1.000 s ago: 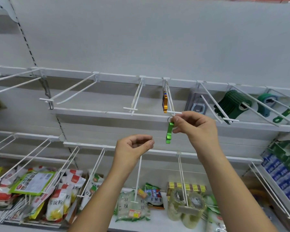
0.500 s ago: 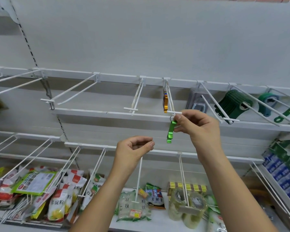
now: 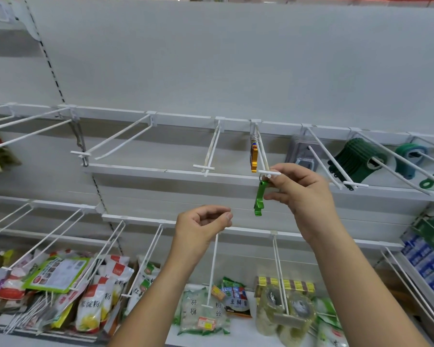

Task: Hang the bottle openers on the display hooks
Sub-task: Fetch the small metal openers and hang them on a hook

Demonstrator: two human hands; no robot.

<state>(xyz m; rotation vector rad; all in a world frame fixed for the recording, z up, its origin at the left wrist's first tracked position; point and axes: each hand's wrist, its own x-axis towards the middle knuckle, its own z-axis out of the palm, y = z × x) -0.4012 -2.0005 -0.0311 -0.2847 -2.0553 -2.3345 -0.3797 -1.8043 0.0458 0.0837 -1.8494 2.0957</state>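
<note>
Right hand (image 3: pixel 301 194) has edged up and right with the green bottle opener (image 3: pixel 259 199); its key ring (image 3: pixel 263 177) now meets the hook (image 3: pixel 262 156) tip.
Thumb and fingers pinch the opener's upper end. Fingers partly cover the ring, so whether it is over the wire cannot be told. Left hand (image 3: pixel 201 229) is lower and apart, fingers curled, thumb to forefinger, nothing visible inside. Orange opener (image 3: pixel 254 157) hangs at the hook's back; pieces behind it are too bunched to count.

Green bottle opener (image 3: pixel 259 197) held up at the tip of a white hook (image 3: pixel 263 156).
Pinched near its ring by the right hand (image 3: pixel 303 194). Orange bottle opener (image 3: pixel 254 159) farther back on the same hook. Left hand (image 3: pixel 201 229) lower down, fingers (image 3: pixel 217 211) curled.
</note>
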